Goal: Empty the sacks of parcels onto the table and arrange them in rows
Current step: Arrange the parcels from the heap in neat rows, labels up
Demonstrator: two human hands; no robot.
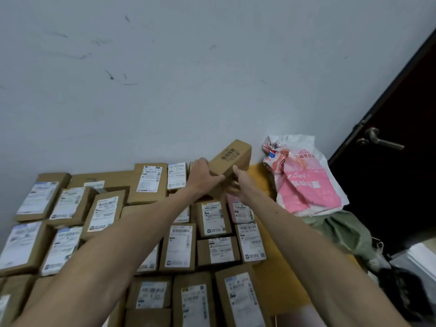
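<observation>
Both my hands hold one brown cardboard parcel (232,158) tilted in the air near the wall, above the far right end of the rows. My left hand (204,174) grips its lower left end, fingers curled under it. My right hand (239,182) grips its lower right side with the thumb up on the box. Below my arms, several brown parcels with white labels (179,246) lie in rows on the yellow table (271,272). A pale pink parcel (238,208) lies among them.
A white and pink plastic bag (306,178) leans on the wall at the table's far right. A green sack (342,234) is slumped beside it. A dark door with a lever handle (377,140) stands to the right. The grey wall (165,90) backs the table.
</observation>
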